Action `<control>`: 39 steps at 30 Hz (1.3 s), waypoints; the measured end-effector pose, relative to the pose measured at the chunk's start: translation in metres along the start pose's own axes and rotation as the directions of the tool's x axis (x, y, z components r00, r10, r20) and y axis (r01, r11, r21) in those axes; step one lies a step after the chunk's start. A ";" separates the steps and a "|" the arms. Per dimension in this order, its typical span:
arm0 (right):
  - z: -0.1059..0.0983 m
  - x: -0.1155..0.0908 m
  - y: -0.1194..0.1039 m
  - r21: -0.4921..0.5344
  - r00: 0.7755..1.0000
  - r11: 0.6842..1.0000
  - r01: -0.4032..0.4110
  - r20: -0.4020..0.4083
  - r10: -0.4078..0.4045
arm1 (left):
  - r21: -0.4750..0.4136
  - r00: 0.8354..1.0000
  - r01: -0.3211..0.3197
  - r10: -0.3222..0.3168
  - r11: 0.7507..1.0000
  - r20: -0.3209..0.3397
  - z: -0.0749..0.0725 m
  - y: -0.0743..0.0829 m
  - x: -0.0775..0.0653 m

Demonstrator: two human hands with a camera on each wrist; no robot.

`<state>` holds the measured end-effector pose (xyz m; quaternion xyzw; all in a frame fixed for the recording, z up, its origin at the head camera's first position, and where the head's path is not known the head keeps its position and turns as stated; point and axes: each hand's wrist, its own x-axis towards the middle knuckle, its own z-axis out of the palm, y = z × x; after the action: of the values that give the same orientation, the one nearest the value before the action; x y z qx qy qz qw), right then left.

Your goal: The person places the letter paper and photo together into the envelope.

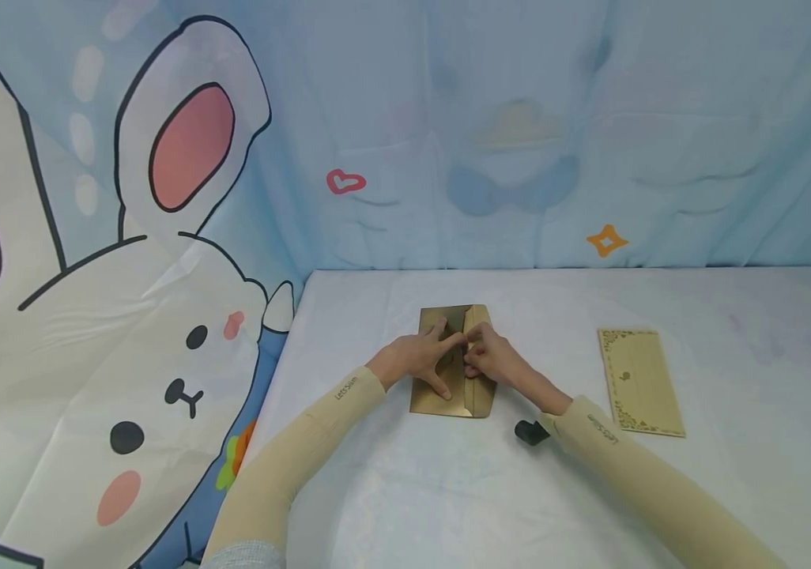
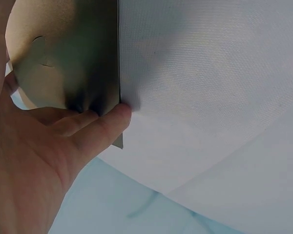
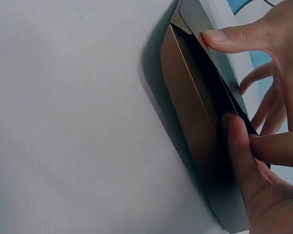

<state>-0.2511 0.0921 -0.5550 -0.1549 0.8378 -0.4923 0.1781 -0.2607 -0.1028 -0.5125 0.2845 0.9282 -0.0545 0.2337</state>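
A gold envelope [image 1: 441,401] lies on the white table with its flap [image 1: 480,405] folded out to the right. My left hand [image 1: 420,354] rests across the envelope's body, thumb and fingers spread; the left wrist view shows its fingertips [image 2: 118,117] at the envelope's edge. With thumb and finger, my right hand [image 1: 499,360] pinches the edge of the envelope's mouth. The right wrist view shows the dark opening [image 3: 200,83] parted, the right thumb [image 3: 238,141] at it and the left thumb [image 3: 222,40] on the body above. What is inside the envelope cannot be seen.
To the right lies a pale gold card [image 1: 643,383] with ornate corner patterns. A small black object [image 1: 531,431] is by the right wrist. A blue curtain [image 1: 519,158] with cartoon prints hangs behind the table [image 1: 405,498], and a rabbit print [image 1: 128,356] covers the left side.
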 end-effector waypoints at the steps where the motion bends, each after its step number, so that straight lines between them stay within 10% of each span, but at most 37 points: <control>1: 0.000 0.000 0.000 0.001 1.000 1.000 -0.002 0.002 0.002 | 0.000 1.000 -0.002 0.002 1.000 0.000 0.000 0.000 0.000; 18: -0.006 0.004 0.005 0.034 0.999 0.999 -0.011 0.043 0.009 | 0.020 1.000 -0.013 0.013 1.000 0.002 -0.002 0.008 0.001; 39: -0.071 -0.059 0.025 -0.367 0.994 0.930 -0.003 -0.102 -0.037 | -0.008 1.000 -0.005 0.005 1.000 0.002 0.000 0.003 -0.002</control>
<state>-0.2332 0.1841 -0.5364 -0.1661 0.9220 -0.3362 0.0968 -0.2579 -0.1011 -0.5114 0.2857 0.9275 -0.0507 0.2359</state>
